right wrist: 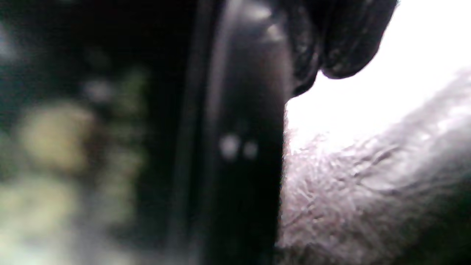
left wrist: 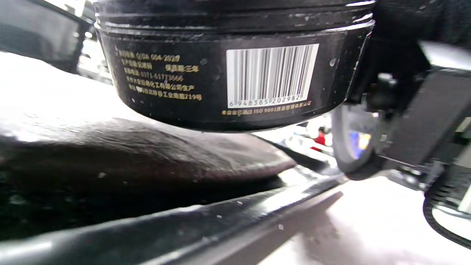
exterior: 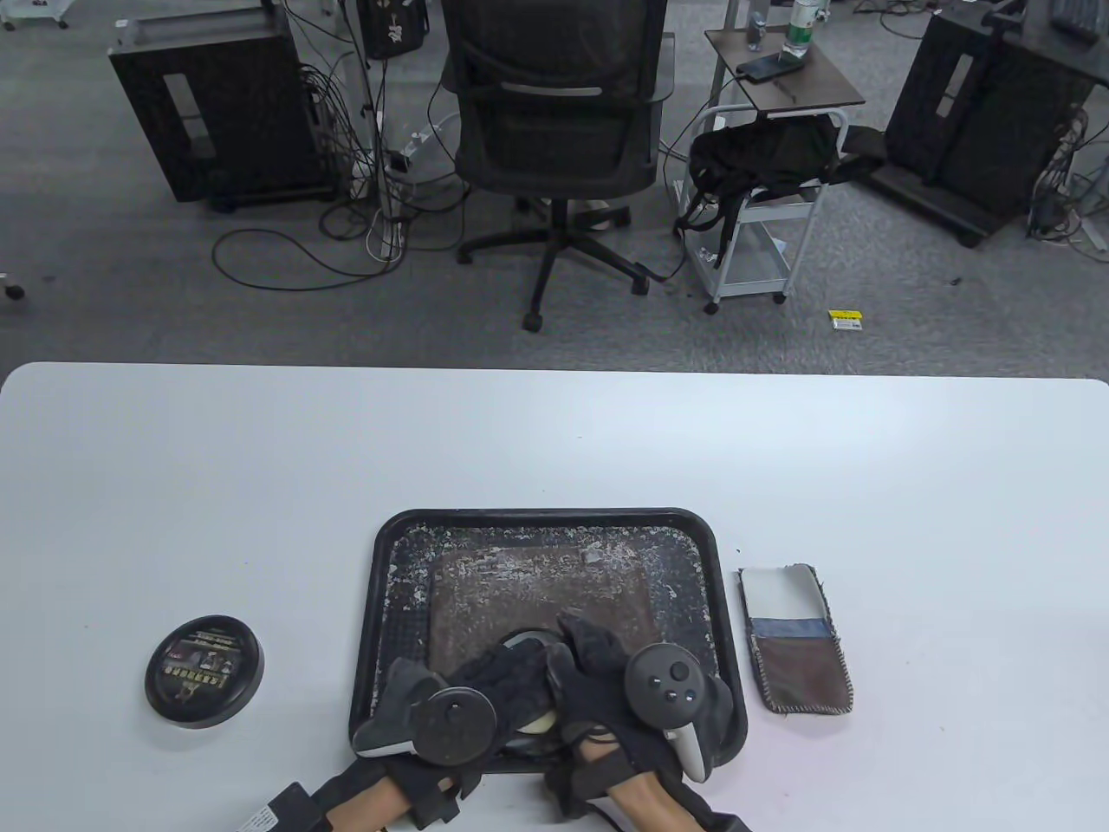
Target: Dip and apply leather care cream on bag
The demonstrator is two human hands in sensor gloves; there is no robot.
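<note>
White tabletop point(exterior: 260, 485) fills the lower half of the table view, with grey carpet, an office chair point(exterior: 554, 130) and a small cart point(exterior: 762, 217) beyond its far edge. Both gloved hands meet over the near part of a black tray point(exterior: 390, 555). The left hand point(exterior: 450, 702) holds a black jar of cream point(left wrist: 235, 66), its fingers wrapped round the body; the left wrist view shows the jar's barcode side lifted clear above the brown leather bag point(exterior: 537, 589) lying in the tray (the bag's surface looks speckled white). The right hand point(exterior: 624, 676) lies over the jar's mouth with its fingers reaching forward and down; whether they pinch anything I cannot tell, as the right wrist view is a dark blur of rim and glove. On the table left of the tray, well apart from it, sits the jar's round black lid point(exterior: 204, 671), label up. Just beside the tray's right edge lies a small stitched pouch point(exterior: 797, 641), brown, blue and white.
</note>
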